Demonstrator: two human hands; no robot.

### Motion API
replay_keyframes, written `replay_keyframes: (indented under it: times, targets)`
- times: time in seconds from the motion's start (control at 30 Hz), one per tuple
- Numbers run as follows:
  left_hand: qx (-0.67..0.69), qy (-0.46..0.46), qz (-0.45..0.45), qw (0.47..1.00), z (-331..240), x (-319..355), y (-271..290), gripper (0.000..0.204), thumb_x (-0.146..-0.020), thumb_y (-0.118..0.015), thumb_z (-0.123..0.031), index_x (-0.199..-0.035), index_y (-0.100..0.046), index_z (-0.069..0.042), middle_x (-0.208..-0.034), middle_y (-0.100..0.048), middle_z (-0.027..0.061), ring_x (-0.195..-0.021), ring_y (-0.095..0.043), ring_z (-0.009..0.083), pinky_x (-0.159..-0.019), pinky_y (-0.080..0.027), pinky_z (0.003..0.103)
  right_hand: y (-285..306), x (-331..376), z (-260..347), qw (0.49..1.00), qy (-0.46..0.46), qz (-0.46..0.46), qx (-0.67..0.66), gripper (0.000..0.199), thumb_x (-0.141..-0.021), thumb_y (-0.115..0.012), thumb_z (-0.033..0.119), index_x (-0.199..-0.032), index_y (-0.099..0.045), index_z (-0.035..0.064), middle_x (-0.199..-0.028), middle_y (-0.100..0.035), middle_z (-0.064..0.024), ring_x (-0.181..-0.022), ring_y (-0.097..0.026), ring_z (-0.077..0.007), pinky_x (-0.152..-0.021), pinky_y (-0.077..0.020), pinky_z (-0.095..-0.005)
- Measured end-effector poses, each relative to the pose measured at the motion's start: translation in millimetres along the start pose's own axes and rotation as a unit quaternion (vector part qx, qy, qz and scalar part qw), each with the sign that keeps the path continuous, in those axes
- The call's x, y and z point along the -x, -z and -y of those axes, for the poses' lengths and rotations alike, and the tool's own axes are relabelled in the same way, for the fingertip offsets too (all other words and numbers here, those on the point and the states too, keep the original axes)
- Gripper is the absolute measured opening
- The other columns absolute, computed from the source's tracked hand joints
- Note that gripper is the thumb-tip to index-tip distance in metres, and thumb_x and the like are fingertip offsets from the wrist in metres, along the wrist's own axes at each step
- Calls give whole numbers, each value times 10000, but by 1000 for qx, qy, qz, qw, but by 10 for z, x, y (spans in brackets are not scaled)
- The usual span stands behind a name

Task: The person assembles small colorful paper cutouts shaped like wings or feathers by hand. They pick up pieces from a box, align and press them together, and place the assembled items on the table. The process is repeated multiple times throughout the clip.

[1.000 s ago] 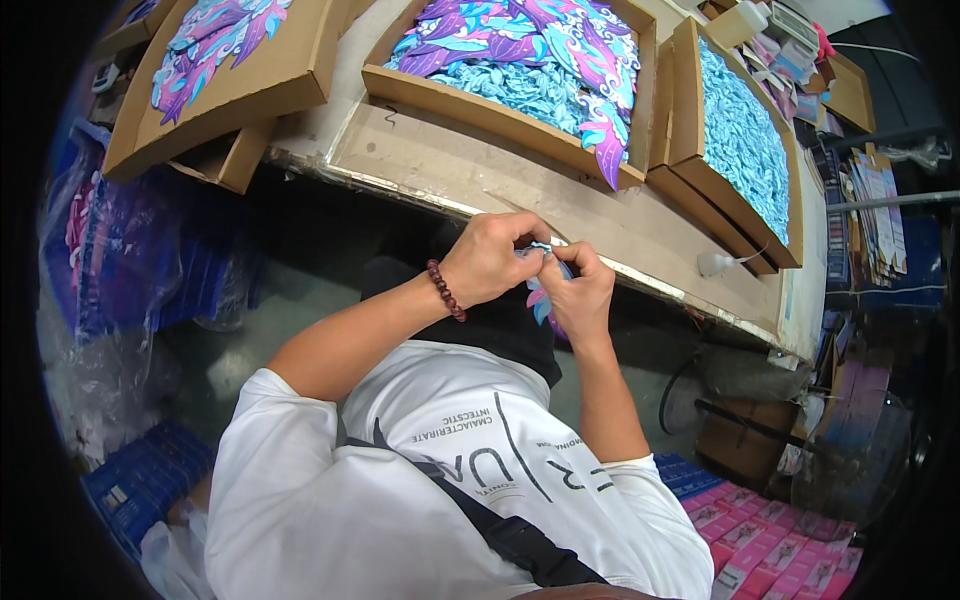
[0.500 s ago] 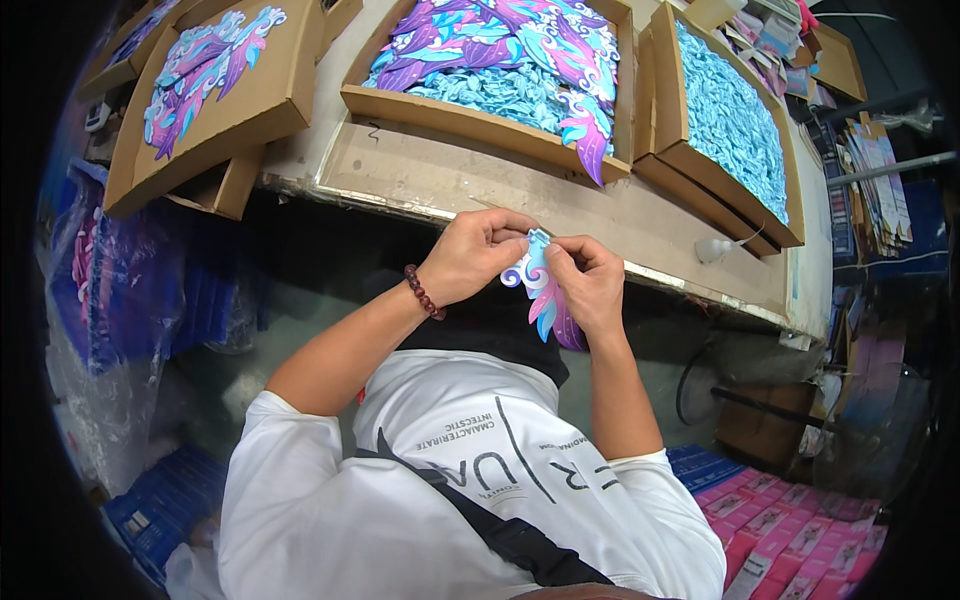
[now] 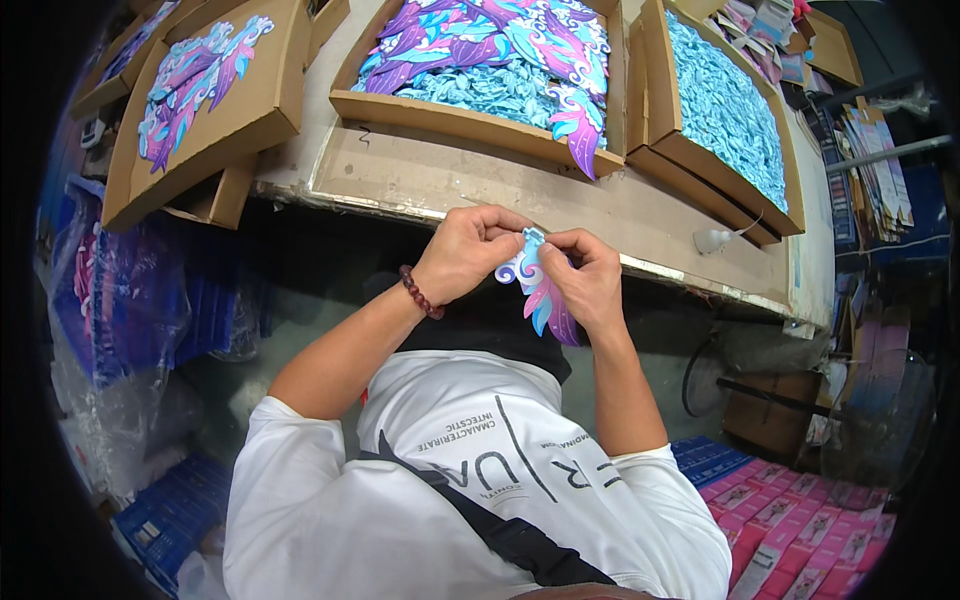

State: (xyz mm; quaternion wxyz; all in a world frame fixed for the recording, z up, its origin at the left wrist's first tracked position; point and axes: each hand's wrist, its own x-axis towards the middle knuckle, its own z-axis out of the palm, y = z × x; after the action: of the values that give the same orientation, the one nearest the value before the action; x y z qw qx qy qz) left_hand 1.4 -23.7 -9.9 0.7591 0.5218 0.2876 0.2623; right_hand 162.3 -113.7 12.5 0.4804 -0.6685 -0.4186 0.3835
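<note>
1. Both hands meet just in front of the workbench edge (image 3: 640, 262): the left hand (image 3: 470, 252) curls its fingers over the top of a wing-shaped cutout (image 3: 540, 290), and the right hand (image 3: 588, 275) pinches the same piece from the other side, thumb tips nearly touching.
2. That cutout (white curl at the top, pink, blue and purple feather tips hanging below) sits between the two hands, off the bench and above the person's lap.
3. Likely slip: the feather tips dangle free, so a firm twist or pull at the top may crease or tear them, judging by how thin the piece looks.
4. Whatever small part the fingertips work on is hidden; I cannot tell if something is being peeled or pressed. A misplaced press could set it crooked.
5. Beyond the bench edge, the middle cardboard tray (image 3: 450, 115) holds a heap of like pieces; one purple tip (image 3: 580, 135) overhangs its front wall and could be knocked off by a reaching hand.
</note>
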Motion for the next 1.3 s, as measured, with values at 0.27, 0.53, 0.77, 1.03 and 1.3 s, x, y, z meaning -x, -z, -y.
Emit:
replay_keyframes:
  times: [0.27, 0.53, 0.77, 1.03, 1.3]
  targets:
    - [-40, -33, -14, 999, -33, 29, -51, 213, -887, -615, -44, -1051, -654, 86, -897, -700, 90, -789, -641, 81, -686, -521, 226, -49, 23, -58, 997, 40, -28, 58, 142, -846, -658, 90, -903, -652, -40, -758, -689, -92, -651, -619, -101, -632, -506, -260]
    - [-78, -92, -73, 990, -375, -153, 78, 199, -918, -606, -40, -1091, -656, 46, -862, -676, 37, -747, -607, 58, -658, -493, 203, 13, -16, -196, 987, 112, -108, 34, 218, -930, -573, 99, -1097, -628, -31, -878, -708, -108, -768, -646, -129, -704, -520, -270]
    - [-191, -154, -87, 966, -867, -586, 340, 235, -907, -628, -93, -1087, -659, 55, -889, -677, 43, -775, -608, 78, -675, -497, 221, 306, -263, -363, 972, 166, -160, 38, 152, -930, -566, 31, -1053, -644, -10, -887, -688, -102, -707, -621, -122, -655, -507, -253]
    - [-224, -70, -64, 970, -1182, -1655, 344, 288, -864, -664, -117, -1099, -665, 49, -874, -668, 69, -696, -629, 102, -580, -541, 251, 360, -455, -439, 981, 94, -165, -42, 165, -930, -581, 68, -1039, -644, -38, -841, -686, -56, -640, -578, -79, -600, -489, -238]
    - [-662, -106, -45, 741, -914, -2008, 466, 289, -858, -522, -30, -1085, -698, -63, -1037, -670, 232, -989, -631, 392, -885, -499, 424, 406, -456, -461, 975, 80, -184, -93, 161, -923, -577, 63, -1029, -647, -37, -804, -683, -63, -633, -578, -69, -565, -473, -218]
